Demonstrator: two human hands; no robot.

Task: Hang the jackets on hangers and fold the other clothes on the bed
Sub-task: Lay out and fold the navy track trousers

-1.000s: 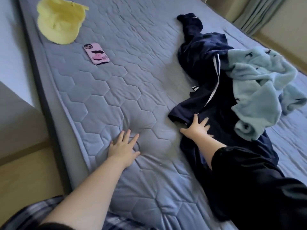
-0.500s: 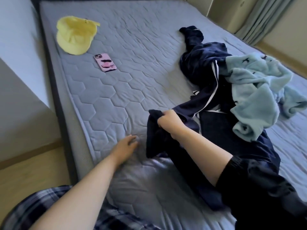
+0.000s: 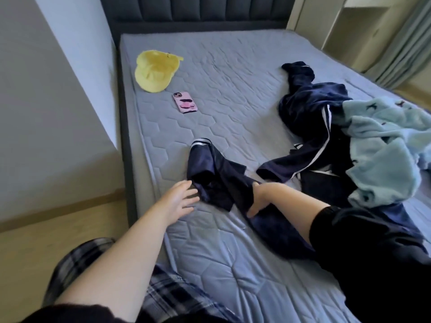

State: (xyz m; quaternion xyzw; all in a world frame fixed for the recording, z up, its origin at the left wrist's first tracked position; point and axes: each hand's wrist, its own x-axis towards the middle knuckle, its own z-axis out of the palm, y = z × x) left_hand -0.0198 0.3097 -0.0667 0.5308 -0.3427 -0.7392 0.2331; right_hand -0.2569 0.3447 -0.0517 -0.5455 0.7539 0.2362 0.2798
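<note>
Left hand (image 3: pixel 179 199) is held spread against the sleeve (image 3: pixel 217 178) of the jacket (image 3: pixel 310 117), and right hand (image 3: pixel 262 197) is pressed flat on it, fingers straight. The sleeve is laid lengthwise on the bed (image 3: pixel 233 66), cuff (image 3: pixel 200 143) pointed at the headboard (image 3: pixel 198 12). The jacket's body is overlapped by a fleece (image 3: pixel 382 155), with a phone (image 3: pixel 185 102) and cap (image 3: pixel 155 73) beyond.

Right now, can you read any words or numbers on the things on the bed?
None: no words, numbers or brands can be read anywhere.
Pink phone case: only dark blotchy shapes, no letters.
Light blue fleece: small dark figures, not writing.
Yellow cap: plain as far as it shows.
</note>
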